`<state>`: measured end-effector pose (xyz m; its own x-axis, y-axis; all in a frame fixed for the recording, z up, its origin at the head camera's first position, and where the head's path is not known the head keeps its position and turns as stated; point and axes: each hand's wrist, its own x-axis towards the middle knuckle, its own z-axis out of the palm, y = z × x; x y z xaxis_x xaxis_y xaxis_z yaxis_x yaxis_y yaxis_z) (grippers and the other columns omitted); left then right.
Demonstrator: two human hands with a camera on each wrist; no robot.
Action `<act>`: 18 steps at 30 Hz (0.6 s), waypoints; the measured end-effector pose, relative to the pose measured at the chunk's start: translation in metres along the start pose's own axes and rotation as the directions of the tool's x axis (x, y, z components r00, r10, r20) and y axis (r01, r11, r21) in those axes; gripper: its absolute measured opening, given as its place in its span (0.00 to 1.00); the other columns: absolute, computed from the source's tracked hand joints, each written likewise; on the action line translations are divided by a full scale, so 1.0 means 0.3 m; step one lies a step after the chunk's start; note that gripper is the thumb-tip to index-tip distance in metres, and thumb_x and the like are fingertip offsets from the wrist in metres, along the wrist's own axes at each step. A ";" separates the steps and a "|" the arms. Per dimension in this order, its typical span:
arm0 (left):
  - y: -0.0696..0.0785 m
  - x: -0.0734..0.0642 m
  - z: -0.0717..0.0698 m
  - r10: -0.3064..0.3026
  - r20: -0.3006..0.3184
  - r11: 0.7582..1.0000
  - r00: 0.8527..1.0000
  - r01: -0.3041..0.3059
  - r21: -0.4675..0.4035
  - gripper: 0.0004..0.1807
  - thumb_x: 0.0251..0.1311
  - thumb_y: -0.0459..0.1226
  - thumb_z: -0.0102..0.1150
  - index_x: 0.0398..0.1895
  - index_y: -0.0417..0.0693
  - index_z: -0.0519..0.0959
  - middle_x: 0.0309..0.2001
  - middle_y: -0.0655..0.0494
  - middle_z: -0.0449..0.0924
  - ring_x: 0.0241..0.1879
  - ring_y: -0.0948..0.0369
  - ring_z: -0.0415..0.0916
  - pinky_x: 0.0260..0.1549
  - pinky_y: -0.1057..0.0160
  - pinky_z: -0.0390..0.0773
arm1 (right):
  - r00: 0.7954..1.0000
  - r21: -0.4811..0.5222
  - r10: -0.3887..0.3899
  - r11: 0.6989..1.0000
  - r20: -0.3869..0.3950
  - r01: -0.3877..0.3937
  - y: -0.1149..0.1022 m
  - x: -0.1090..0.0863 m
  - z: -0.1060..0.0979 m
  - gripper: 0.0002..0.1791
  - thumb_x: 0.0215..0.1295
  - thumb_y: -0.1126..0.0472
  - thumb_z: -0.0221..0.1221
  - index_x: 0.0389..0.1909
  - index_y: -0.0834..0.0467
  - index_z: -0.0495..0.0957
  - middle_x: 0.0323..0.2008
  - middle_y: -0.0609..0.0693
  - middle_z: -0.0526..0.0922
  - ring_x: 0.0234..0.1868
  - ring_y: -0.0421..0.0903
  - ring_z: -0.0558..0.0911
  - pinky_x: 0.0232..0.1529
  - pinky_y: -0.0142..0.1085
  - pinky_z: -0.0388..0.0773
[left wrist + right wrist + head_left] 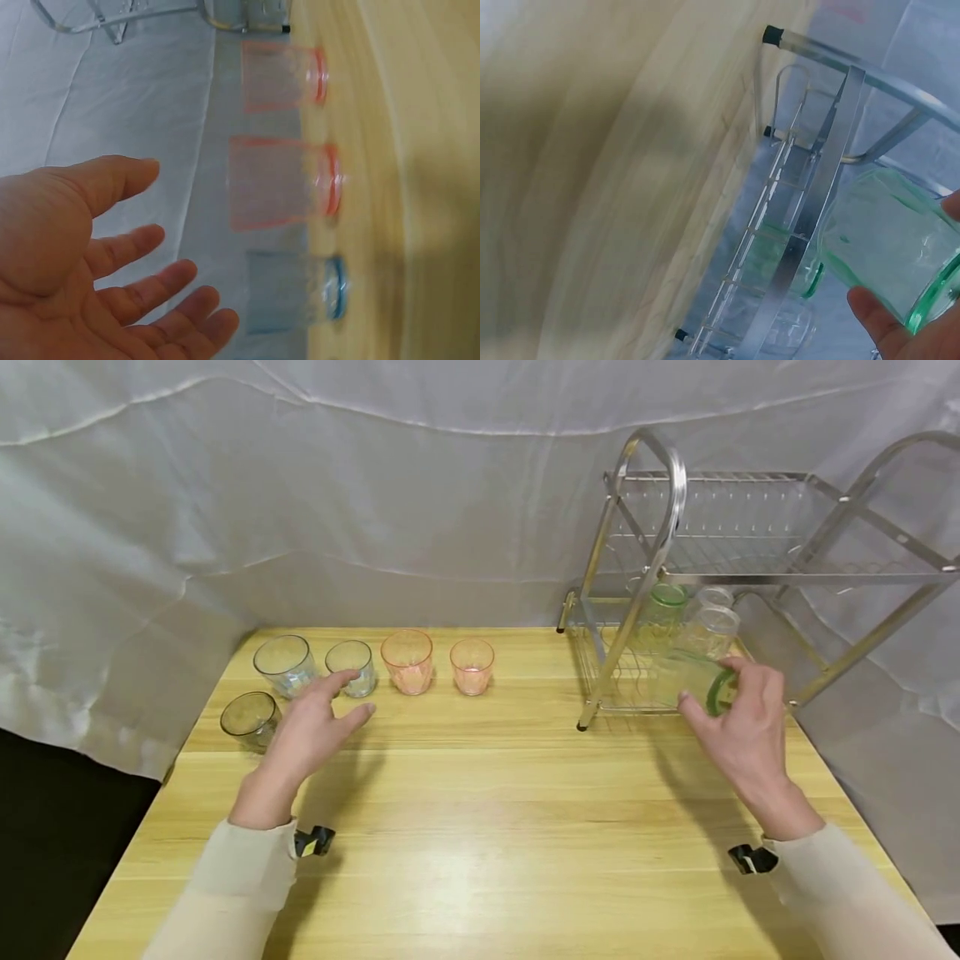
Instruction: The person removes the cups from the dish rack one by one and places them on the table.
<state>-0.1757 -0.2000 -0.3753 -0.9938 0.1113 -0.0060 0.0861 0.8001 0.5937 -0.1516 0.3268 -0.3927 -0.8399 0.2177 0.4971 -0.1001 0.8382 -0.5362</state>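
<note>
My right hand [750,727] grips a green-tinted glass [684,677] near its thick green base. The glass lies tilted sideways at the front of the metal dish rack's [750,578] lower tier. In the right wrist view, thumb and fingers pinch that glass [885,232] from opposite sides. My left hand [311,731] hovers with fingers spread and holds nothing. Nearby are a small bluish glass [352,670], a larger bluish glass [287,665] and a dark smoky glass [251,718], partly hidden by the hand. The left wrist view shows the left palm [97,262] beside the glasses.
A larger pink glass [407,662] and a smaller pink one [472,666] stand along the back of the wooden table [480,810]. Inside the lower tier are another green glass [663,610] and clear glasses [711,625]. A grey curtain [450,510] hangs behind.
</note>
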 end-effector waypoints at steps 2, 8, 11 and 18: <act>0.004 0.002 0.025 0.012 -0.008 0.999 1.000 -0.012 -0.043 0.36 0.74 0.48 0.61 0.80 0.50 0.65 0.77 0.37 0.67 0.74 0.36 0.65 0.70 0.31 0.68 | 1.000 -0.001 0.007 1.000 0.028 -0.007 -0.006 -0.013 -0.007 0.35 0.60 0.60 0.71 0.67 0.65 0.71 0.55 0.67 0.64 0.52 0.59 0.66 0.41 0.44 0.62; 0.031 0.010 0.098 0.040 0.001 0.989 0.999 -0.039 -0.145 0.35 0.74 0.48 0.62 0.79 0.48 0.66 0.76 0.39 0.68 0.70 0.38 0.71 0.68 0.36 0.74 | 0.997 -0.004 -0.040 0.999 0.069 0.040 -0.037 -0.059 -0.025 0.33 0.58 0.61 0.72 0.65 0.63 0.74 0.57 0.69 0.65 0.51 0.61 0.68 0.38 0.49 0.66; 0.047 0.012 0.127 0.045 0.012 0.983 0.999 -0.042 -0.177 0.35 0.73 0.48 0.62 0.79 0.49 0.67 0.75 0.40 0.69 0.70 0.39 0.71 0.68 0.37 0.74 | 0.993 0.018 -0.095 0.995 0.068 0.094 -0.060 -0.082 -0.025 0.33 0.56 0.63 0.72 0.64 0.62 0.75 0.56 0.68 0.67 0.52 0.61 0.69 0.38 0.52 0.69; 0.069 0.009 0.168 0.079 0.012 0.969 0.997 -0.074 -0.236 0.32 0.72 0.45 0.65 0.76 0.48 0.71 0.72 0.44 0.73 0.70 0.44 0.70 0.69 0.42 0.75 | 0.974 0.111 -0.203 0.975 0.098 0.192 -0.108 -0.132 -0.004 0.34 0.52 0.67 0.75 0.63 0.63 0.77 0.53 0.67 0.71 0.52 0.60 0.71 0.44 0.52 0.68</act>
<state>-0.1732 -0.1534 -0.4035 -0.9829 0.1813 0.0317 0.1404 0.6276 0.7658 -0.1146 0.2916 -0.3942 -0.8503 -0.0071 0.5262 -0.3179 0.8037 -0.5029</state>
